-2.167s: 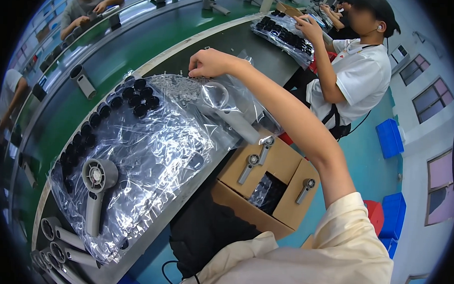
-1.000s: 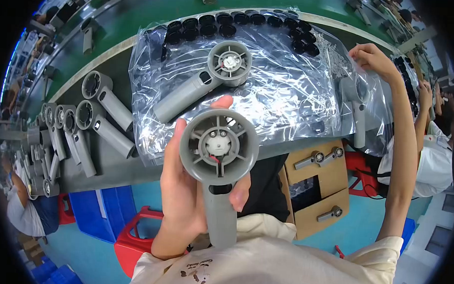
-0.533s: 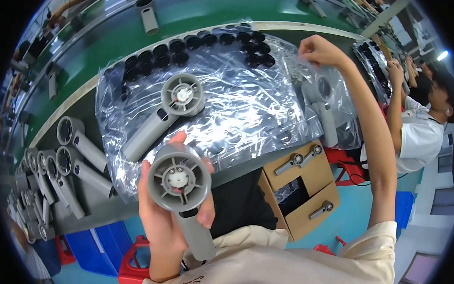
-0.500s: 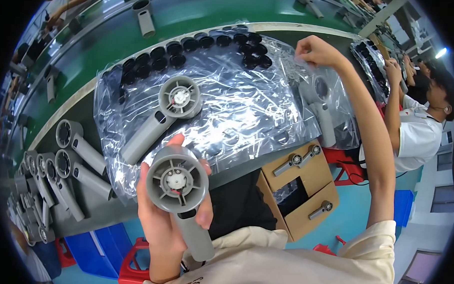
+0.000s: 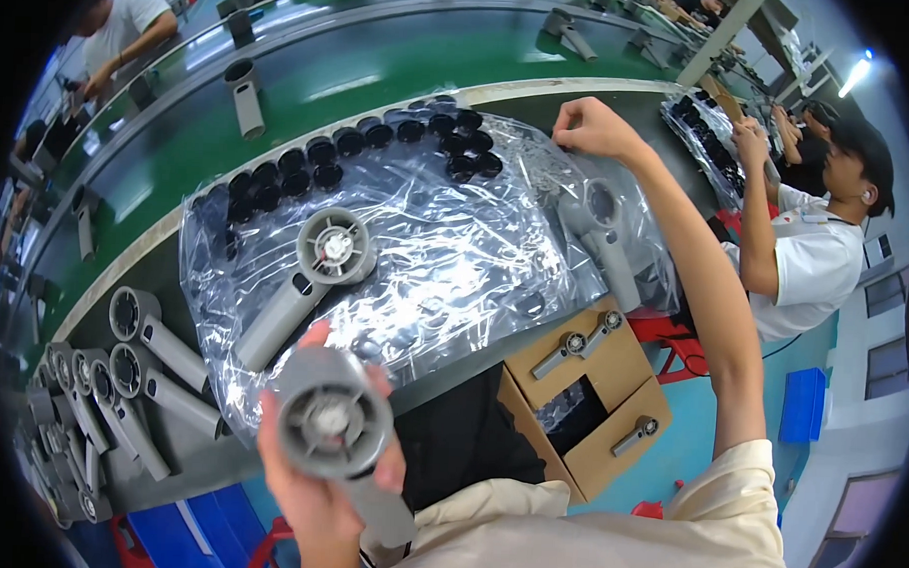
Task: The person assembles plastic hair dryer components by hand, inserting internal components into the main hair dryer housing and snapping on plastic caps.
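Observation:
My left hand [image 5: 307,494] is wrapped round a grey handheld fan body [image 5: 335,422], slightly blurred; its round head faces up, with spokes and a white hub inside. At the far right of the plastic sheet, my right hand [image 5: 592,129] has its fingers pinched together, and whatever lies between them is too small to make out. Beside those fingers is a patch of small shiny pieces [image 5: 534,157]. A second grey fan body [image 5: 278,323] lies on the clear plastic sheet [image 5: 446,244]. Black round caps [image 5: 324,151] stand in rows along the sheet's far edge.
Several grey fan bodies [image 5: 175,399] crowd the table's left. Another fan body [image 5: 611,254] lies by clear plastic on the right. An open cardboard box [image 5: 614,445] stands below the table edge. Beyond runs a green conveyor [image 5: 382,71]. A co-worker [image 5: 807,226] sits at right.
The view has shifted, so the table sits lower in it. My left hand has tilted the held fan body slightly. My right hand stays pinched near the small pieces.

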The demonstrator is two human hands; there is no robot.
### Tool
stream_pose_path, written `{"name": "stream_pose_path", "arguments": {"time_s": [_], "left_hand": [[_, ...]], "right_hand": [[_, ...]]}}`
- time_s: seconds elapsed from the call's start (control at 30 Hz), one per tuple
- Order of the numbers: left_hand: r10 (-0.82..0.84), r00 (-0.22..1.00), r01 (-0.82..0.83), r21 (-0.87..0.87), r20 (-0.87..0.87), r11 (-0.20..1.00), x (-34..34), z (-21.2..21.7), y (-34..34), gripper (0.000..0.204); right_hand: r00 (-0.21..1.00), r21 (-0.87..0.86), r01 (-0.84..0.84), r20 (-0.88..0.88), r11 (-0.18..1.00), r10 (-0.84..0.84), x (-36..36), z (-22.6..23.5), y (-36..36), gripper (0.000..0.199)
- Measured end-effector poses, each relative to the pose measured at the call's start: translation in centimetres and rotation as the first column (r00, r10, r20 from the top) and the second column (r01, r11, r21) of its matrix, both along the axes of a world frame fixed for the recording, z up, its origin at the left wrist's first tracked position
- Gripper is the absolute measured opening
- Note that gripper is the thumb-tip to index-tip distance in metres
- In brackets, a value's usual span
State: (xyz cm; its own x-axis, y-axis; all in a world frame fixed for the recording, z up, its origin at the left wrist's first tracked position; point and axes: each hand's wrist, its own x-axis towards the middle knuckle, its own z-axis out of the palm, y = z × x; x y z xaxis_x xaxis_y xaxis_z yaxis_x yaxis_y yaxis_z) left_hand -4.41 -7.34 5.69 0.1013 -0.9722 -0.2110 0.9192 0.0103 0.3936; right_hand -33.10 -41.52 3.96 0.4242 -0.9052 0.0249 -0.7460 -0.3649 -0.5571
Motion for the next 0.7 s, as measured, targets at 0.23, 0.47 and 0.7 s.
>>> {"name": "stream_pose_path", "arguments": {"time_s": [0.23, 0.47, 0.7], "left_hand": [[0.037, 0.991, -0.013, -0.179, 0.128, 0.984, 1.7, 1.8, 2.3, 0.06], [-0.056, 0.998, 0.054, -0.074, -0.024, 0.996, -0.4, 1.0, 0.4, 0.06], [0.005, 0.999, -0.003, -0.059, 0.036, 0.998, -0.3, 0.2, 0.0, 0.061]], "right_hand": [[0.994, -0.196, 0.054, 0.108, 0.979, -0.033, 1.6, 0.8, 0.7, 0.007], [0.979, -0.162, -0.01, 0.201, 0.987, 0.043, -0.1, 4.1, 2.8, 0.02], [0.939, -0.185, -0.216, 0.229, 0.959, 0.256, 9.4, 9.9, 16.0, 0.015]]}}
